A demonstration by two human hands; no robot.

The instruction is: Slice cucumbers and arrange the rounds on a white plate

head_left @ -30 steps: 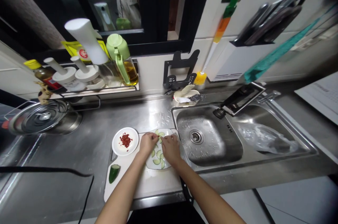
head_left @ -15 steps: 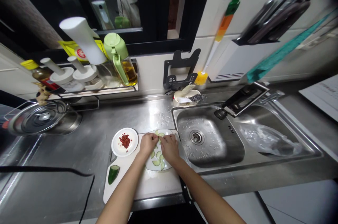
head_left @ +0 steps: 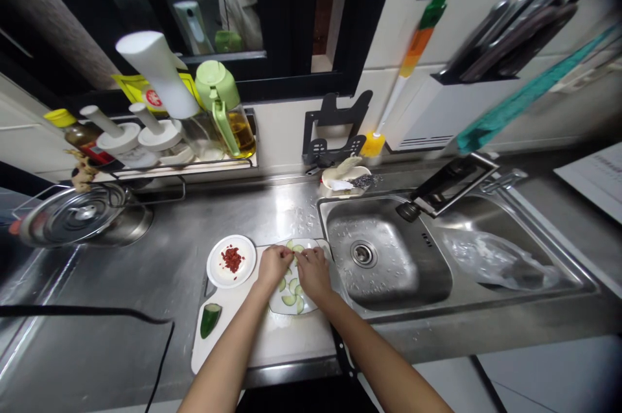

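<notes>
Over a white plate [head_left: 276,304] with several thin cucumber slices [head_left: 288,300], my two hands meet near the far side. My left hand [head_left: 275,265] is closed in a pinch at a cucumber slice. Opposite it, my right hand [head_left: 313,271] has its fingers bent down onto the same slice, fingertips close to the left ones; part of the slice is hidden. The plate lies on a white cutting board [head_left: 243,329]. On the board's left stands a cut piece of cucumber [head_left: 210,321], and behind it a small white plate [head_left: 214,270] with chopped red bits [head_left: 232,259].
Right of the board is a steel sink [head_left: 389,296] with a faucet [head_left: 505,181] and a plastic bag [head_left: 500,259]. A condiment rack [head_left: 214,168] with an oil bottle [head_left: 226,115] hangs behind. A lidded pot [head_left: 87,218] stands left; a knife holder [head_left: 447,111] is on the wall.
The whole view shifts slightly from head motion. Both hands stay together over the plate, with only tiny finger movements at the slice.
</notes>
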